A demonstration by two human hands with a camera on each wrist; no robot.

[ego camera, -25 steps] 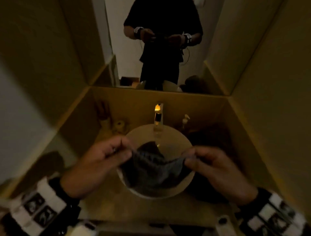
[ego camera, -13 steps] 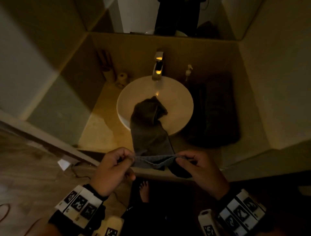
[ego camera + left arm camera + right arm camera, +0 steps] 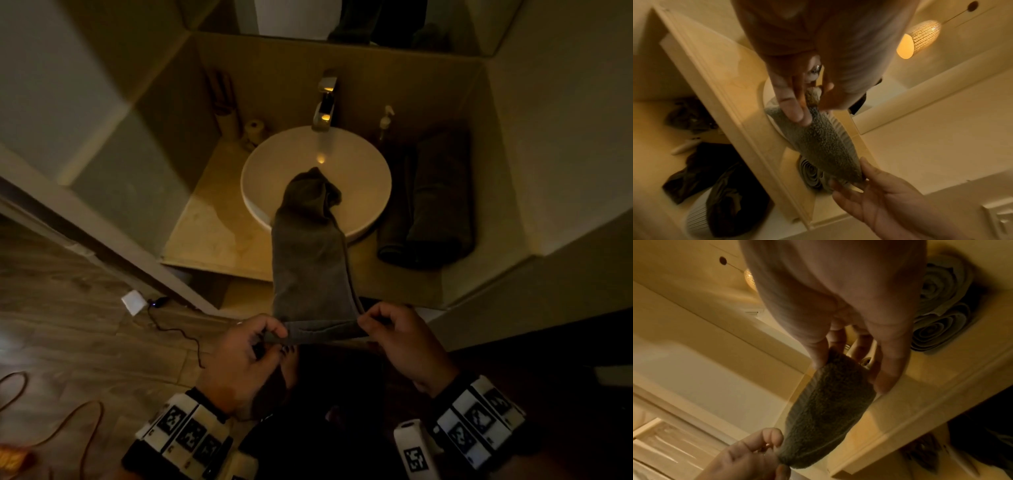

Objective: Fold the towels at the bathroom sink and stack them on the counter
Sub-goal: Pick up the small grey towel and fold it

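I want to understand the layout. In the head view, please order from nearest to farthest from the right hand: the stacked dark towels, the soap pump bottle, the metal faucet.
From the right hand:
1. Stacked dark towels, on the counter right of the basin.
2. Soap pump bottle, behind the towels at the back.
3. Metal faucet, back centre, about as far as the bottle; this order is uncertain.

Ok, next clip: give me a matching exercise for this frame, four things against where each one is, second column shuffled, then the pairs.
Things:
1. grey towel
2. folded dark towels
3. faucet
4. toilet paper roll

Places:
A. on the counter, right of the sink
B. behind the basin, at the middle
C. one end in the basin, the other pinched by the left hand and the right hand
D. on the counter, left of the faucet

Pairs: 1-C, 2-A, 3-B, 4-D
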